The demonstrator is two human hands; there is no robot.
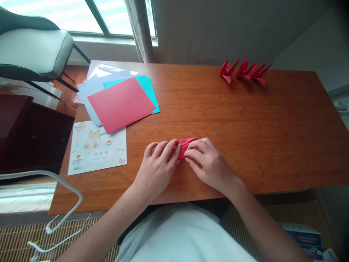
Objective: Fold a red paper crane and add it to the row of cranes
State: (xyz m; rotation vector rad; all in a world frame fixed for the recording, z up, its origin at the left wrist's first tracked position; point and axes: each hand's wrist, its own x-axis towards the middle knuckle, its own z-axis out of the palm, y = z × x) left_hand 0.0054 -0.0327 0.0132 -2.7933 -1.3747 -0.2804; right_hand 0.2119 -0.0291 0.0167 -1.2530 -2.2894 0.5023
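A small folded piece of red paper (pixel 183 149) lies on the wooden table (pixel 240 153) near its front edge, between my two hands. My left hand (pixel 160 163) covers its left side, with the fingers curled and pressed onto it. From the right, my right hand (pixel 208 162) pinches the paper's right edge between thumb and fingers. Part of the fold is hidden under my fingers. At the far right of the table stand several red origami cranes (pixel 245 71) in a row.
Red paper sheets (pixel 122 103) lie over turquoise sheets (pixel 152 96) and pale sheets (pixel 91 96) at the left. A bear-print card (pixel 95 149) is partly beneath them. A chair (pixel 35 51) stands beyond the table's left end. A white cable (pixel 68 185) hangs at lower left.
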